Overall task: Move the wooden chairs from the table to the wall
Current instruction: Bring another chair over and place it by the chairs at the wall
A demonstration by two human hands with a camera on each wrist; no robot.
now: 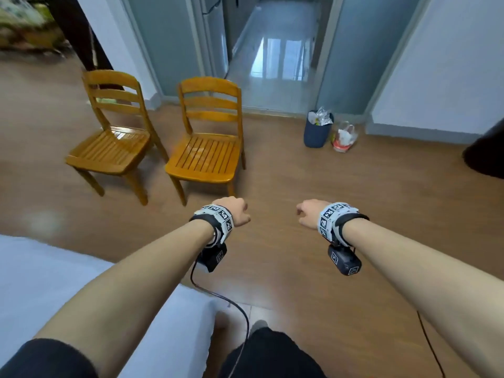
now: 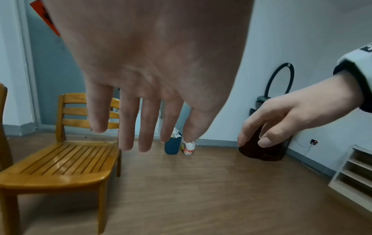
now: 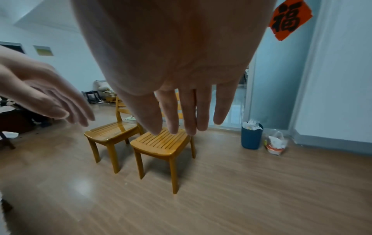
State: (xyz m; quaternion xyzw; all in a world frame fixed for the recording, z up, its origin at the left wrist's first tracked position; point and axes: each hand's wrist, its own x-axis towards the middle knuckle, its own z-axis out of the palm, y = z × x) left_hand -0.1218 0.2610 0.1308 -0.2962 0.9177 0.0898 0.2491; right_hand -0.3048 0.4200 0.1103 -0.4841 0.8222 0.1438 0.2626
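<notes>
Both forearms fill the bottom of the head view, reaching out over the wood floor [image 1: 354, 186], with a white bed [image 1: 41, 282] edge at the lower left. Left hand [image 1: 234, 211] and right hand [image 1: 309, 212] hang in mid-air holding nothing, and the wrist views show the fingers [image 2: 128, 127] of each straight, slightly spread and pointing down, so both are loose and apart.

Biggest things ahead are the two wooden chairs: the right chair [image 1: 207, 143] stands in front of the frosted glass door [image 1: 169, 45] beside the open doorway, and the left chair [image 1: 114, 137] is just beside it, angled a bit, near the corner of the wall. Both are upright on all four legs, well apart from the hands (no desk in view at all, so they look already parked by the wall, though I'm only judging that from where they stand).

Handling-wise I'd guess solid, stiff and fairly heavy for their size, with a glossy varnish that could be slippery. Best hold is probably the top rail of the slatted backrest with one hand and the front seat edge with the other, lifting rather than dragging so the legs don't scrape.

Smaller stuff: a dark blue waste bin [image 1: 316, 132] stuffed with rubbish, and a clear plastic bag [image 1: 344, 137] touching it on the right.
</notes>
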